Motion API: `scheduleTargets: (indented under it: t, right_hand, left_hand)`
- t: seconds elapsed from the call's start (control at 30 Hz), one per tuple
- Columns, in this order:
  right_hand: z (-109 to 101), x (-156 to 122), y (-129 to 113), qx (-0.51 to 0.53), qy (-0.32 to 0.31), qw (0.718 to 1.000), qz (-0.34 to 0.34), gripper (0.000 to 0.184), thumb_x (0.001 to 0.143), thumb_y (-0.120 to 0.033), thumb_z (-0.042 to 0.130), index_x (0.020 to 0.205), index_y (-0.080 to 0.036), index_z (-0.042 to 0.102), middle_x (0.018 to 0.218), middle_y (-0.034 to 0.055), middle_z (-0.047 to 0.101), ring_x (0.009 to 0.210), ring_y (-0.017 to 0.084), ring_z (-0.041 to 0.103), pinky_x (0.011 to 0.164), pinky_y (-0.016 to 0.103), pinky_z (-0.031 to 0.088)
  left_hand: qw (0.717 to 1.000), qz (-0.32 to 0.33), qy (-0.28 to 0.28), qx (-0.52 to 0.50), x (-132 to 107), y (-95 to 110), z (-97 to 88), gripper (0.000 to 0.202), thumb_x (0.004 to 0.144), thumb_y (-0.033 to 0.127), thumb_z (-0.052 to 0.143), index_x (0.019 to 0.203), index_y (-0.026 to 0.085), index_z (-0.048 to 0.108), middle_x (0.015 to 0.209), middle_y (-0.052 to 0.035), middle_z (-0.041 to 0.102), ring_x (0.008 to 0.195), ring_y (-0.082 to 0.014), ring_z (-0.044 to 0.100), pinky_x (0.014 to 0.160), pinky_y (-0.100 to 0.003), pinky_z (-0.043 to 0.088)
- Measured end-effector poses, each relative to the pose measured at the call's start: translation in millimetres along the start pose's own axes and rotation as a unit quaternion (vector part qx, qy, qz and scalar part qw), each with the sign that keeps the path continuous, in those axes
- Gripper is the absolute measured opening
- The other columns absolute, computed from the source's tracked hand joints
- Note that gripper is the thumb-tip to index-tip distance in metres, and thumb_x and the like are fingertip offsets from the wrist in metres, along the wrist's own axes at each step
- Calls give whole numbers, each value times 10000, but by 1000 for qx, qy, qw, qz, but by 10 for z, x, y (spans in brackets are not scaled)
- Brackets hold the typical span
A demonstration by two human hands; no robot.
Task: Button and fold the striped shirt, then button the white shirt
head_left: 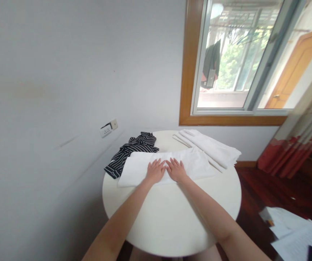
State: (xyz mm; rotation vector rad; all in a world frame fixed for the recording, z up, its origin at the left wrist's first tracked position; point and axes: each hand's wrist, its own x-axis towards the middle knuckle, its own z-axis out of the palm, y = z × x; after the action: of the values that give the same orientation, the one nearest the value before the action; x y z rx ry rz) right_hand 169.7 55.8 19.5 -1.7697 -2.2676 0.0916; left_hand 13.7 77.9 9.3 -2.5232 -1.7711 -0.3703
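A: From my distant seat, where do you see the cloth?

B: I see the white cloth [136, 167] as a long strip across the middle of the round table [172, 221]. The left hand [156, 171] and the right hand [176, 169] press on it side by side, fingers slightly spread and laid flat, gripping nothing that I can see.

A: How far is the work, in your opinion?

B: I judge the flattening to be well advanced. The left part looks quite smooth, while the right end seems to me less even. I cannot count the layers.

A: And what is around it?

B: Behind its left part I see a striped cloth [131, 150], bunched and not flattened. At the back right there is a white pile [212, 145], folded in layers. These two, I think, leave little room at the back. Whether the pile touches the strip, I cannot tell. Farther away there are a wall socket [106, 131], a curtain [294, 141] and some papers [300, 232], which hinder nothing, I believe.
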Motion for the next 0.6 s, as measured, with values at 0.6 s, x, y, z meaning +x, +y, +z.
scheduleTargets:
  t: [0.6]
  right_hand:
    - [-159,-337,1350,-52,28,997,58,553,934,-511,245,1385,-218,377,1475,84,296,1367,237,235,1100,466,141]
  left_hand:
    - [997,-18,23,69,-282,-971,-162,513,915,482,291,1361,263,418,1460,-68,340,1358,-235,273,1107,-432,191]
